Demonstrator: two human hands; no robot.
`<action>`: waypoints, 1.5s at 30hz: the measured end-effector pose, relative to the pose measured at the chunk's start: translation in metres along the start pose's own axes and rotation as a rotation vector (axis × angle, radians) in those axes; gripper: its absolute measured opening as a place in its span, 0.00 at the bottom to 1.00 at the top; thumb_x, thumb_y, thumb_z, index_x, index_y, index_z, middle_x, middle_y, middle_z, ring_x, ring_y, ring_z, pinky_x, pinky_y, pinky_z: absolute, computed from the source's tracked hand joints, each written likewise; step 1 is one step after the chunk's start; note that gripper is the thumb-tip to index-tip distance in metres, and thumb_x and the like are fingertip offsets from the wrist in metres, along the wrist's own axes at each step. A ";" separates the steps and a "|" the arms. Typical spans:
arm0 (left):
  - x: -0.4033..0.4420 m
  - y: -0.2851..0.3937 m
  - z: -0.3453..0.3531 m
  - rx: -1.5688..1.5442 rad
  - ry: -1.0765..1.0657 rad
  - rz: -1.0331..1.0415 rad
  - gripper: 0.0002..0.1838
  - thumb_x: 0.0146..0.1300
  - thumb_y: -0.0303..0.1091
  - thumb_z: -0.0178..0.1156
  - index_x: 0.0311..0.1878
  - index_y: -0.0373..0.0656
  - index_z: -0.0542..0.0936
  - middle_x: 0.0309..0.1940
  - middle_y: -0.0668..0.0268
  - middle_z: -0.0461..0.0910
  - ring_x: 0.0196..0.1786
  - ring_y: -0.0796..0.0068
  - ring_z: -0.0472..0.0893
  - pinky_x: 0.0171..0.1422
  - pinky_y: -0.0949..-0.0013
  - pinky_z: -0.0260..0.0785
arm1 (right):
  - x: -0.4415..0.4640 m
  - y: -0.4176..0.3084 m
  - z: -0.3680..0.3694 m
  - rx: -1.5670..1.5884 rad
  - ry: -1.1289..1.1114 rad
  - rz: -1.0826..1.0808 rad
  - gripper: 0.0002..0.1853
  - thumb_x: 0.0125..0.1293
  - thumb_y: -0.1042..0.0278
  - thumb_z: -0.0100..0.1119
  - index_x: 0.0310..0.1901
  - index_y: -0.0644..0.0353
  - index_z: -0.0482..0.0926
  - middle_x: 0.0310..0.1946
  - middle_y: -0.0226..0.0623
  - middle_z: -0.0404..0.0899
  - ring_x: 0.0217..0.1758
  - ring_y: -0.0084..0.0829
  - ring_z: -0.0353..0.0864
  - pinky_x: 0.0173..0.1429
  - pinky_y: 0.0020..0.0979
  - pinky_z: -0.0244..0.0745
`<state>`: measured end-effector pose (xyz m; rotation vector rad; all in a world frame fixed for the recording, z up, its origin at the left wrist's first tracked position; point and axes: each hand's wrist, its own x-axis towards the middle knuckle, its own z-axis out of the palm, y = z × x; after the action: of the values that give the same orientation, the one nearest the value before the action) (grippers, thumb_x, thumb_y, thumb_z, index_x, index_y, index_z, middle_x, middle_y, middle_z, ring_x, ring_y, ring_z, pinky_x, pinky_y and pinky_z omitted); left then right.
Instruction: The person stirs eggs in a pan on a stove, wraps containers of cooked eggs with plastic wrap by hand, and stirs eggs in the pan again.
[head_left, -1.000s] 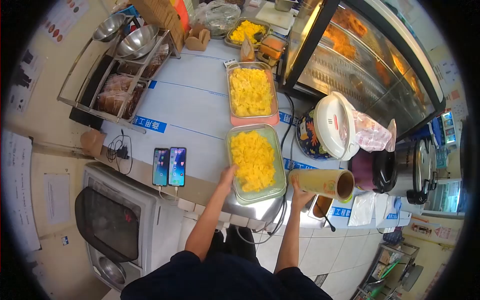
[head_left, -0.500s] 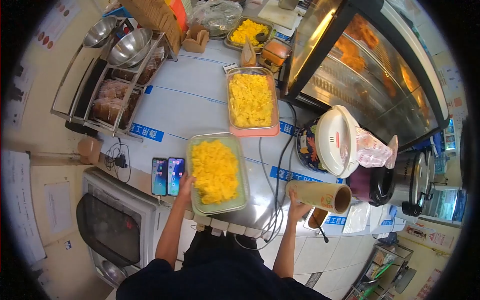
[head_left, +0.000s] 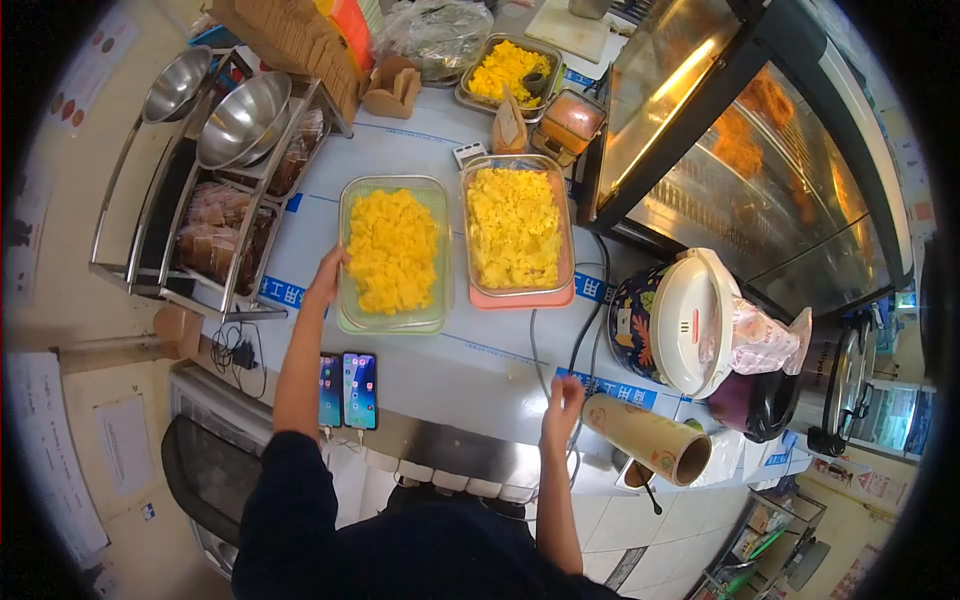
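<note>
My left hand (head_left: 331, 275) grips the left edge of a green-bottomed clear tray (head_left: 348, 316), which holds fluffy yellow food (head_left: 393, 250) resembling scrambled egg. The tray is over the counter, left of a second clear tray (head_left: 466, 240) of similar yellow food with a pink base under it. My right hand (head_left: 563, 405) is raised over the counter's front edge, with its thumb and fingers apart and nothing visible in it. Just right of that hand lies a thick roll of plastic film (head_left: 640, 435), its cardboard core facing right. The left fingertips are partly hidden at the tray's rim.
Two phones (head_left: 360, 390) lie near the front edge. A rice cooker (head_left: 685, 325) and a glass warming cabinet (head_left: 730, 170) stand right, with cables (head_left: 600, 290) before them. Metal bowls (head_left: 243, 120) top a rack on the left. Another yellow-food tray (head_left: 500, 75) is behind.
My left hand has carried the green-bottomed tray away from me, up beside the second tray. My right hand has let go of the film roll and moved slightly left.
</note>
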<state>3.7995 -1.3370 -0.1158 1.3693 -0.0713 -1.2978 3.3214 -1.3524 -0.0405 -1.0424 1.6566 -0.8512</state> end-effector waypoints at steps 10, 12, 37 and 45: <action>0.084 0.062 -0.038 0.675 0.250 0.608 0.16 0.57 0.37 0.54 0.46 0.38 0.76 0.40 0.61 0.78 0.44 0.67 0.76 0.46 0.68 0.68 | 0.215 -0.051 0.114 -0.619 -0.104 -0.519 0.29 0.70 0.50 0.38 0.57 0.72 0.67 0.48 0.62 0.71 0.54 0.56 0.69 0.58 0.46 0.63; 0.066 0.067 -0.009 0.761 0.441 0.774 0.17 0.63 0.41 0.53 0.47 0.36 0.76 0.41 0.59 0.78 0.48 0.66 0.76 0.50 0.67 0.67 | 0.227 -0.055 0.119 -0.655 -0.201 -0.456 0.28 0.71 0.51 0.33 0.53 0.70 0.70 0.41 0.62 0.76 0.48 0.59 0.72 0.54 0.48 0.65; -0.265 -0.191 0.206 0.290 -0.258 0.156 0.20 0.63 0.35 0.50 0.57 0.44 0.63 0.40 0.61 0.77 0.43 0.71 0.76 0.47 0.69 0.68 | -0.230 -0.188 -0.138 0.755 -1.900 -0.704 0.07 0.62 0.70 0.58 0.40 0.62 0.80 0.35 0.37 0.79 0.36 0.36 0.77 0.40 0.33 0.68; -0.442 -0.302 0.257 0.724 -0.839 0.026 0.12 0.64 0.34 0.49 0.49 0.41 0.71 0.38 0.65 0.79 0.40 0.76 0.76 0.43 0.74 0.66 | -0.333 -0.131 -0.359 0.212 -1.426 -1.028 0.05 0.63 0.70 0.59 0.36 0.62 0.80 0.32 0.36 0.78 0.32 0.36 0.77 0.39 0.34 0.69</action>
<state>3.2682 -1.1068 0.0182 1.2773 -1.2217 -1.8381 3.0663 -1.0752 0.2985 -1.7289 -0.2192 -0.5405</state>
